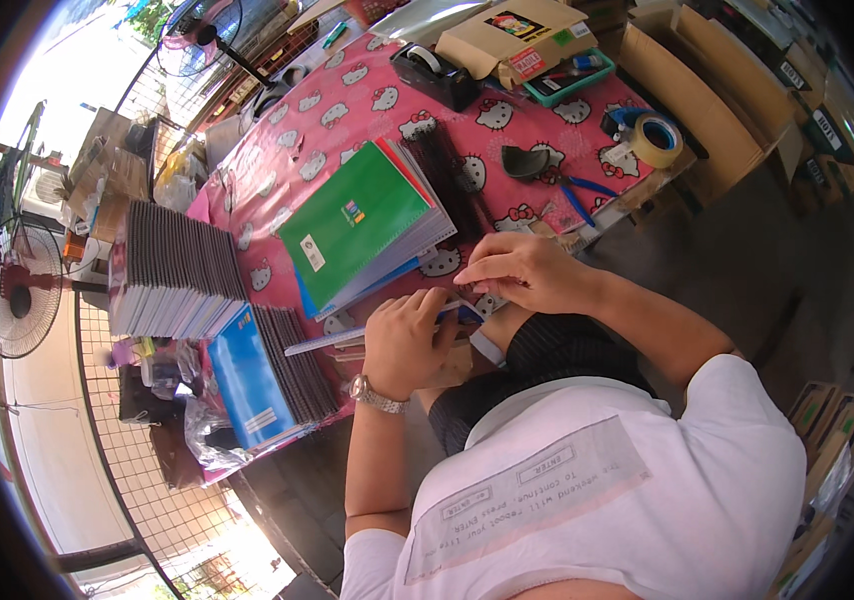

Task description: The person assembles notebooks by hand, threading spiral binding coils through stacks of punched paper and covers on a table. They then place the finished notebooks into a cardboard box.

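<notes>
My left hand (406, 338), with a metal watch on its wrist, grips a thin notebook (322, 343) seen edge-on at the table's near edge. White page edges and a bit of blue show beside its fingers. My right hand (530, 272) is just to the right, thumb and fingers pinched together by the notebook's end. Whatever small thing it pinches is too small to make out. Beyond both hands lies a pile of unbound notebooks with a green cover (355, 222) on top and blue beneath. Dark binding coils (450, 180) lie along its right side.
Coil-bound notebooks stand in a tall stack (177, 270) at left, with a blue-covered stack (259, 375) nearer. Blue-handled pliers (579, 200), tape rolls (655, 140), a tape dispenser (435, 75) and a green tray (572, 82) lie on the pink tablecloth (292, 150). Cardboard boxes (692, 110) stand at right.
</notes>
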`<action>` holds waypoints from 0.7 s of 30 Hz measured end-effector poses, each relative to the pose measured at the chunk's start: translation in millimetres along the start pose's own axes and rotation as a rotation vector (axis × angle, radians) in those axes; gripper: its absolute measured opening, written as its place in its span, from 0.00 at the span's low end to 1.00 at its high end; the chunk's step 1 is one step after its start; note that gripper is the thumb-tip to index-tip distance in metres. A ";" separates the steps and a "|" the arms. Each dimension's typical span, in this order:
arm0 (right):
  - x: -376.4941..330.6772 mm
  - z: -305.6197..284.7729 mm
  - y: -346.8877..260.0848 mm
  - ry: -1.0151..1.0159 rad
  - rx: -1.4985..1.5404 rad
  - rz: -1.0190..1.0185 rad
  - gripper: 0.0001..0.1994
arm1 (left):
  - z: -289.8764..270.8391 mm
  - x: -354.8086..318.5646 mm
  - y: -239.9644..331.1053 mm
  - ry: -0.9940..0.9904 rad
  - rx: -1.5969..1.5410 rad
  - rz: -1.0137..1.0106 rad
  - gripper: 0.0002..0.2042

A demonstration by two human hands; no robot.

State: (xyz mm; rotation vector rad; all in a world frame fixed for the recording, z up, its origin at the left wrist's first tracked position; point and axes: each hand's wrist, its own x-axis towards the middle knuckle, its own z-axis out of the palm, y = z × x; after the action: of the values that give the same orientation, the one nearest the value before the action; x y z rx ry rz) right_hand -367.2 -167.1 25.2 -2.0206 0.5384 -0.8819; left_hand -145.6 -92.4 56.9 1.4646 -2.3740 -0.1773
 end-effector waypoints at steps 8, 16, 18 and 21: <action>1.1 21.4 1.9 0.192 -0.253 -0.264 0.17 | 0.3 -2.3 -3.1 0.037 -0.107 0.025 0.09; -4.4 22.2 -2.1 0.160 -0.223 -0.239 0.14 | 5.6 -7.5 -2.8 0.086 -0.125 -0.059 0.06; -4.4 21.6 -1.1 0.155 -0.132 -0.196 0.12 | 7.8 -6.9 -0.5 0.095 -0.097 -0.071 0.07; -5.0 18.3 -1.6 0.008 -0.121 -0.038 0.11 | 10.7 -6.1 3.6 0.141 -0.072 -0.075 0.09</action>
State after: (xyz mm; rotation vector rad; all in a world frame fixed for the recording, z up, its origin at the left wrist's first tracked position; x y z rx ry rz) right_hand -356.8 -153.3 17.4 -2.1440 0.5717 -0.8999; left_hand -149.8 -86.1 46.5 1.4826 -2.1809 -0.1700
